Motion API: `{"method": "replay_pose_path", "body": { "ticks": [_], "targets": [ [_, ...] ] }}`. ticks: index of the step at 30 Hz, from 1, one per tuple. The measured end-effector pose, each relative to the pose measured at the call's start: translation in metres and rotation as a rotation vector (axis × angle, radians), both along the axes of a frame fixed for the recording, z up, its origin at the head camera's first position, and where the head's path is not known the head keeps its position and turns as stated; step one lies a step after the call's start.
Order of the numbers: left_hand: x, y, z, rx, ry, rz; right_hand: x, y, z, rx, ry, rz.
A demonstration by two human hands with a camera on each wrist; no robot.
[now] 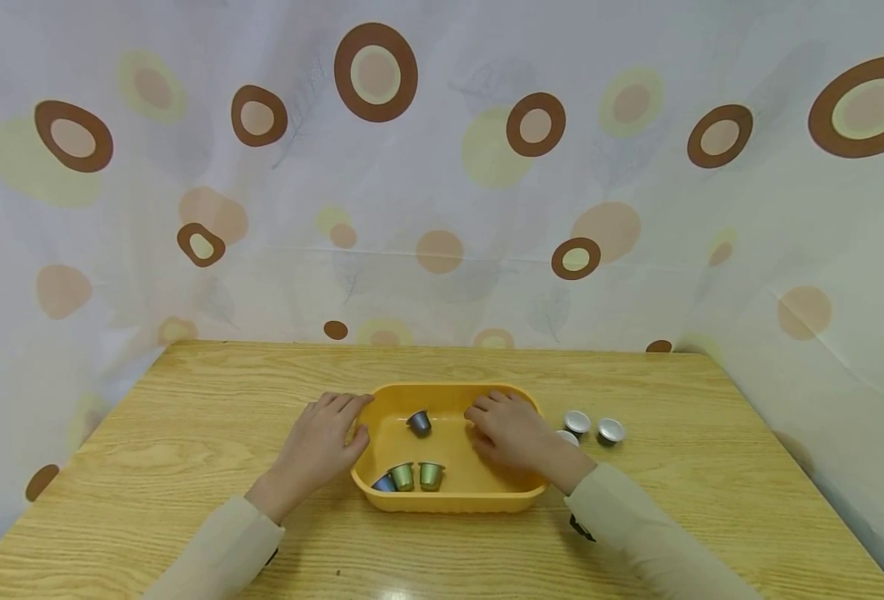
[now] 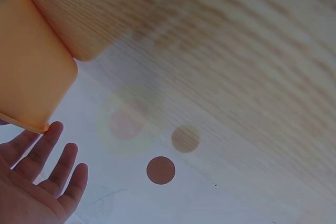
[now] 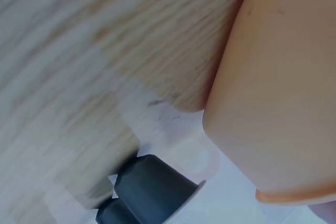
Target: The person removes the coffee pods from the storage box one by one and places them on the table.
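Observation:
A yellow plastic tray [image 1: 452, 502] stands on the wooden table. My left hand [image 1: 322, 442] is at its left side, fingers fairly straight and spread; in the left wrist view a fingertip [image 2: 55, 127] meets the rim. My right hand [image 1: 512, 429] reaches over the right rim into the tray, with bent fingers; what lies under its palm is hidden. Inside the tray a dark coffee capsule [image 1: 420, 423] lies tipped near the middle. Two green capsules [image 1: 432, 476] and a blue capsule [image 1: 383, 483] sit by the front left wall.
Right of the tray, several dark capsules with white lids [image 1: 611, 431] stand on the table [image 1: 711, 500], one partly behind the right wrist. The right wrist view shows a dark capsule [image 3: 155, 187] close to the tray's outer wall. A patterned sheet [image 1: 442, 167] hangs behind the table.

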State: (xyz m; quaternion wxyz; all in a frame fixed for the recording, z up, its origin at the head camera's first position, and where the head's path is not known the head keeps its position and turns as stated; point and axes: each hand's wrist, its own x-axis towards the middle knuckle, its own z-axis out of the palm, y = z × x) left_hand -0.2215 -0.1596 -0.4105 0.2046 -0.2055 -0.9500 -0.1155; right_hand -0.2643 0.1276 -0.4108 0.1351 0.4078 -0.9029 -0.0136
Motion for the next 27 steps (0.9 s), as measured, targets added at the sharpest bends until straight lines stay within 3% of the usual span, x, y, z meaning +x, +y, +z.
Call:
{"method": "replay_pose_path", "body": {
  "ticks": [4, 27],
  "targets": [
    [0.000, 0.000, 0.000, -0.002, -0.009, 0.006, 0.000, 0.000, 0.000, 0.042, 0.004, -0.043],
    [0.000, 0.000, 0.000, 0.001, -0.013, 0.008, 0.007, 0.004, 0.011, 0.106, -0.041, -0.090]
  ]
}}
